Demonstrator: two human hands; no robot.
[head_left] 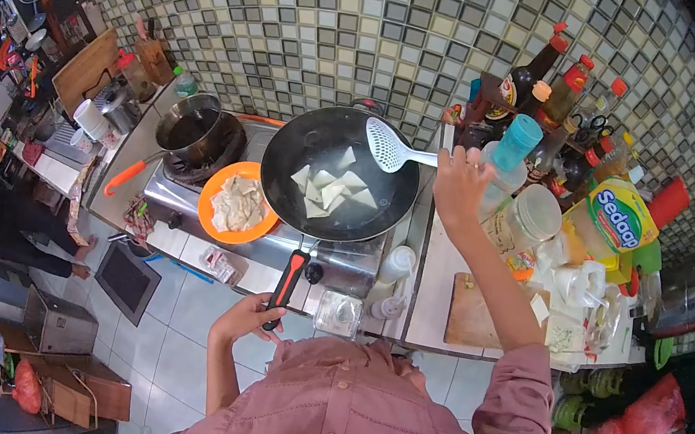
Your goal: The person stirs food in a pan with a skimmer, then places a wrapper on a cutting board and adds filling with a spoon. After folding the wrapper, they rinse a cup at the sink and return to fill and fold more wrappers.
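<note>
A dark wok (pixel 282 182) sits on the stove, with several pale, flat, angular pieces (pixel 335 191) lying in its bottom. My left hand (pixel 246 320) is closed around the lower end of the wok's black and red handle (pixel 289 284). With my right hand (pixel 460 183) I grip a white slotted turner (pixel 387 147) by its handle. Its perforated head hangs over the wok's right side, above the pieces. An orange plate (pixel 208 222) heaped with pale, folded food (pixel 238 205) rests against the wok's left side.
Left of the wok, a saucepan (pixel 189 121) with an orange handle stands on another burner. Bottles (pixel 529 70), plastic jars (pixel 531 219) and a cutting board (pixel 471 314) crowd the right counter. Another person (pixel 6 207) stands at far left.
</note>
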